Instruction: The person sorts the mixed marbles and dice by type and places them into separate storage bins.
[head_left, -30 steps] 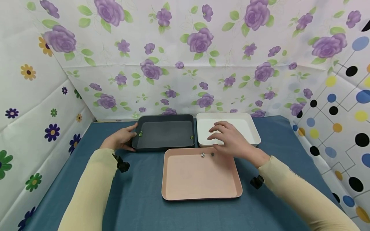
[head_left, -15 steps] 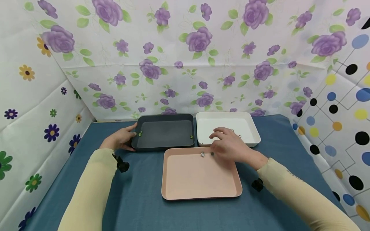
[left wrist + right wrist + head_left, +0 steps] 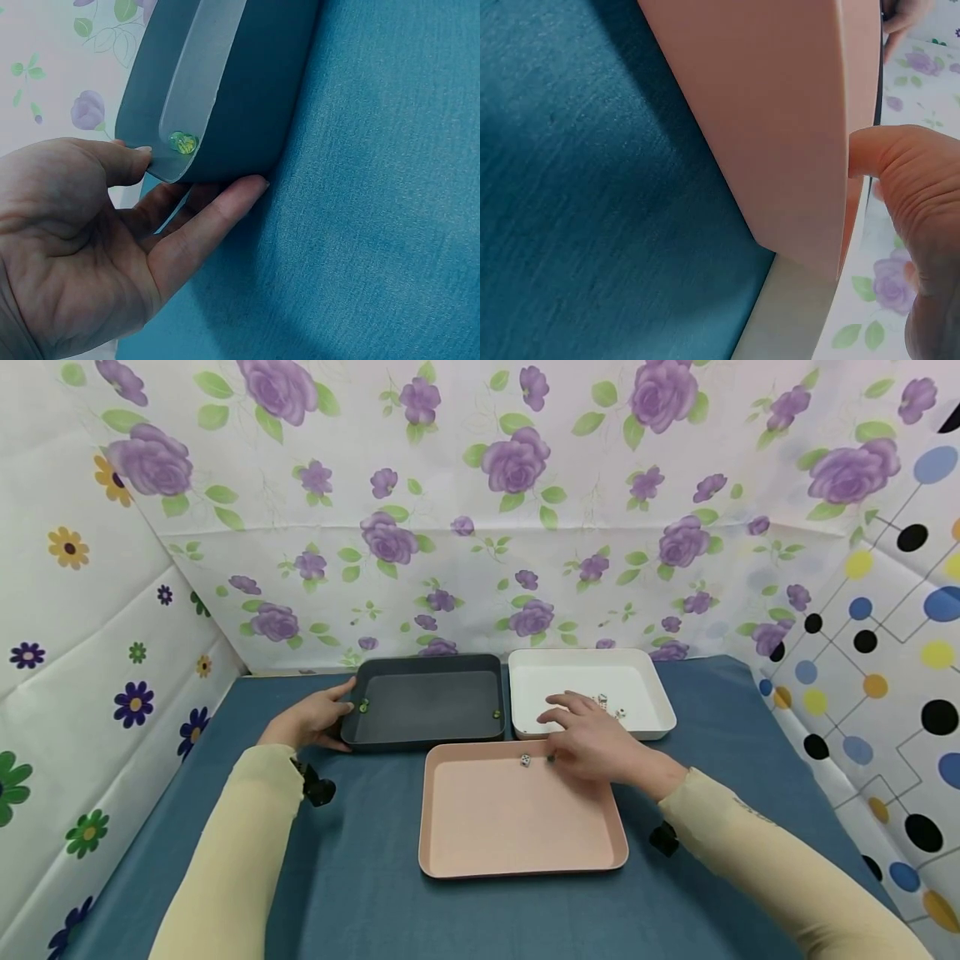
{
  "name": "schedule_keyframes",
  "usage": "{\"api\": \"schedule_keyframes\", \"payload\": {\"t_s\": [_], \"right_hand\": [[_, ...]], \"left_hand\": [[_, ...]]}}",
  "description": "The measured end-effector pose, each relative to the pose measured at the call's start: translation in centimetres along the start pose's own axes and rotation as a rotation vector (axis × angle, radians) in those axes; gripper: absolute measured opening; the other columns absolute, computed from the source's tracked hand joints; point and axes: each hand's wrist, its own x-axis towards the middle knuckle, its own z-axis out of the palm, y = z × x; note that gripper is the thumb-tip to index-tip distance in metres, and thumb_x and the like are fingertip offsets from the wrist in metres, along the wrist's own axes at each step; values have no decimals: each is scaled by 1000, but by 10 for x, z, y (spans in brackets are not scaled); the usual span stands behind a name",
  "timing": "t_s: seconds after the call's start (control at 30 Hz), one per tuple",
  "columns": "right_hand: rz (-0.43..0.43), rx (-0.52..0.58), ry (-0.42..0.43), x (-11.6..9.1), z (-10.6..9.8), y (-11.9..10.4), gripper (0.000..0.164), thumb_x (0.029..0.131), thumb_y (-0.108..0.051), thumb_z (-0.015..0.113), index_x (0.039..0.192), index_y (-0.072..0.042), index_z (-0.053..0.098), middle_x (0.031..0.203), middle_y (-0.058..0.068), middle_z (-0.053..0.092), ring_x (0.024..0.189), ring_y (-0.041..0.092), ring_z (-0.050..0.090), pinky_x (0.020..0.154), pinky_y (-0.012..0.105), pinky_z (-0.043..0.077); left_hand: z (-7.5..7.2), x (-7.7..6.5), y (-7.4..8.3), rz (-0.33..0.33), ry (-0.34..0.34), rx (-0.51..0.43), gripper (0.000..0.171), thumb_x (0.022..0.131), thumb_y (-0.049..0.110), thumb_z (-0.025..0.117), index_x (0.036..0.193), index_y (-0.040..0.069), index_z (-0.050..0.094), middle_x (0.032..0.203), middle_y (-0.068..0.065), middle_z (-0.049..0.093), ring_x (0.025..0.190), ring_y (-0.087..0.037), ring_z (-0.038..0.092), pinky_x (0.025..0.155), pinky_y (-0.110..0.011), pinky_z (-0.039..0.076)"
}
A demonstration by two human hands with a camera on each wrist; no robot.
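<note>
My left hand grips the left end of a dark grey tray, thumb on the rim and fingers along the outside wall, as the left wrist view shows. In that tray lie a yellow-green bead near the hand and another small green bead at the far right. My right hand hovers low over the back edge of a pink tray, fingers loosely bent. Just below its thumb is a small dark bead, partly covered. A white die lies beside it. The right wrist view hides the fingertips behind the pink wall.
A white tray stands behind the pink one, with several small white dice in it, partly hidden by the right hand. All the trays stand on a blue cloth. Patterned cloth walls enclose the back and both sides.
My right hand has come down and slightly left toward the dark bead, its fingers drawing closer together. More dice show in the white tray. My left hand has stayed on the grey tray.
</note>
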Motion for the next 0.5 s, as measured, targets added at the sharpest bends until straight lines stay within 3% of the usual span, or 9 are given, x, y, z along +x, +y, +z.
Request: {"api": "schedule_keyframes", "payload": {"t_s": [0.17,0.5], "right_hand": [[-33,-41,-3,2,3,-1,12,86,-21,84,97,-22,80,132,6,63,143,36,39,122,54,23],[-25,-52,16,3,8,-2,7,86,-19,85,90,-21,79,131,8,64,142,37,40,122,53,24]], "left_hand": [[0,0,0,0,3,2,65,115,19,31,162,42,-8,168,-26,-7,142,-51,33,83,-51,61],[0,1,-1,3,1,-9,65,115,19,31,162,41,-9,167,-28,-3,140,-51,38,83,-51,61]]}}
